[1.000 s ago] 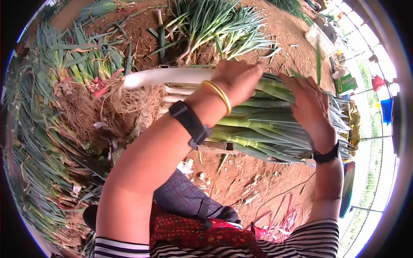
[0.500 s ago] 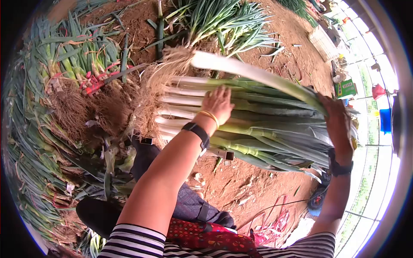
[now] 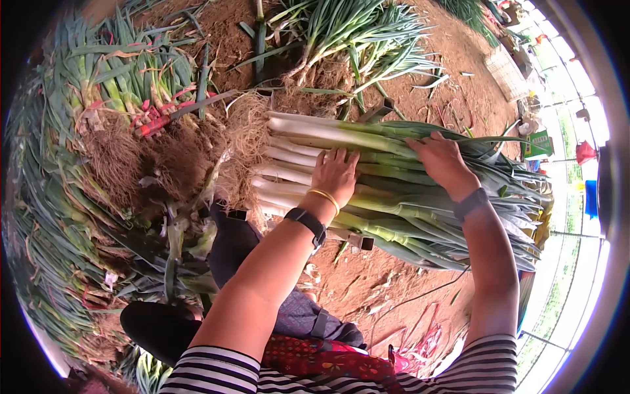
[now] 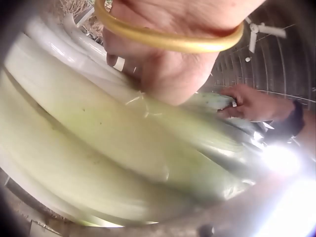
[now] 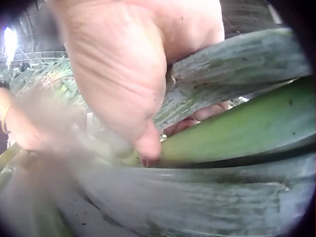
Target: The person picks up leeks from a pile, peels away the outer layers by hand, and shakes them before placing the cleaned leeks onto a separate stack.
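A pile of large green onions point(image 3: 400, 190) lies side by side in the head view, white stems and brown roots point(image 3: 243, 138) to the left, leaves to the right. My left hand point(image 3: 336, 176) rests on the stems with its fingers spread, a yellow bangle point(image 3: 326, 199) at the wrist. Farther right, my right hand point(image 3: 446, 161) holds a green onion along the far side of the pile, where its stem turns to leaf. In the right wrist view, the thumb point(image 5: 148, 143) lies on the near side of that stalk point(image 5: 237, 123) and fingertips show beyond it.
Metal frame ends point(image 3: 362, 241) stick out under the pile. At the left are heaped onion bundles point(image 3: 59, 249) and a red-handled, blade-like tool point(image 3: 157, 123). A smaller bunch of onions point(image 3: 374, 39) lies beyond, a green box point(image 3: 538, 144) at right.
The thick green onion raised over the pile has come down onto its far side. My left hand let go of it and moved to the stems; my right hand went out along the leaves, then back left.
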### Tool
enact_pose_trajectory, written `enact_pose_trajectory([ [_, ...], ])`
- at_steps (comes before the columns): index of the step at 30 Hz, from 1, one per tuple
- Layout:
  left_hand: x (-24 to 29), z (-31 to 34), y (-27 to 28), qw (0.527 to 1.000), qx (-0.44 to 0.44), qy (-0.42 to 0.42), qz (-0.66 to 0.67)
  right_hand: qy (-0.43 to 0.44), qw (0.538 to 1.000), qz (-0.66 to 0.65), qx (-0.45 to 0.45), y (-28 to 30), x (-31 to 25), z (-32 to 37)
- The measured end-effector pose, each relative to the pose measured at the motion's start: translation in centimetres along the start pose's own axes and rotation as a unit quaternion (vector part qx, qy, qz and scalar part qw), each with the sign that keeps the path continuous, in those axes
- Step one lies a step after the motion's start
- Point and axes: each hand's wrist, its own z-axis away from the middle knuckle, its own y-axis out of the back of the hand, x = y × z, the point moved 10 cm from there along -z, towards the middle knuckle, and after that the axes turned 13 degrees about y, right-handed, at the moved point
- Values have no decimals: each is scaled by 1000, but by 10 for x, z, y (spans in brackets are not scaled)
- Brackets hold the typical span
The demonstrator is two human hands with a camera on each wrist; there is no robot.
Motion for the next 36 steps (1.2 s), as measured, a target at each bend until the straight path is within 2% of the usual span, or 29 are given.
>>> enact_pose_trajectory([
  [2, 1, 3, 3, 1000, 12, -7, 4, 16, 1000, -7, 3, 9, -8, -3],
  [4, 0, 6, 4, 1000, 22, -10, 7, 99, 993, -11, 63, 38, -26, 3],
  [5, 1, 7, 7, 999, 35, -17, 10, 100, 993, -12, 63, 30, -22, 3],
  [7, 1, 6, 11, 998, 50, -24, 13, 152, 976, 57, 144, 28, -25, 5],
  [8, 1, 4, 8, 999, 21, -26, 23, 150, 977, 57, 143, 23, -24, 2],
  [10, 0, -2, 13, 999, -6, -29, 34, 90, 993, -22, 71, 0, -10, -10],
  [12, -20, -15, 24, 986, -43, 56, 152, 90, 992, -12, 83, 2, -13, -8],
  [13, -22, -22, 39, 995, 64, 1, 73, 91, 991, 0, 94, 6, -15, -7],
  [14, -35, -33, 38, 998, 56, 1, -14, 86, 992, 0, 95, 14, -19, -8],
  [16, -81, -40, 23, 991, 35, 35, -123, 22, 978, -197, 67, 23, -18, -14],
  [17, -89, -45, 27, 992, 36, 33, -120, 19, 979, -194, 65, 25, -20, -15],
  [19, -93, -49, 16, 988, -49, -4, -149, -3, 976, -212, 55, 24, -18, -15],
  [20, -92, -49, 16, 988, -50, -5, -147, -5, 976, -211, 53, 23, -19, -13],
  [22, -95, -44, 21, 991, -52, 18, -121, 26, 972, -219, 84, 28, -27, -13],
  [23, -96, -39, 26, 988, -81, 47, -123, 31, 971, -220, 83, 23, -28, -14],
  [24, -99, -35, 19, 988, -78, 51, -125, 22, 970, -226, 86, 14, -25, -17],
  [26, -108, -39, 18, 989, -10, 66, -133, 21, 967, -230, 103, 4, -19, -26],
  [28, -116, -44, 5, 982, -67, 96, -148, 90, 986, -112, 88, -4, -28, -30],
  [30, -122, -49, -11, 984, -97, 79, -125, 90, 989, -73, 89, -6, -28, -27],
  [32, -118, -46, -22, 983, -115, 14, -143, 79, 993, -61, 58, -4, -30, -31],
  [34, -102, -27, 23, 981, -110, -3, -159, 61, 995, -80, 24, 3, -33, -33],
  [36, -105, -10, 31, 954, -284, 1, -99, 59, 995, -78, 15, 5, -34, -32],
])
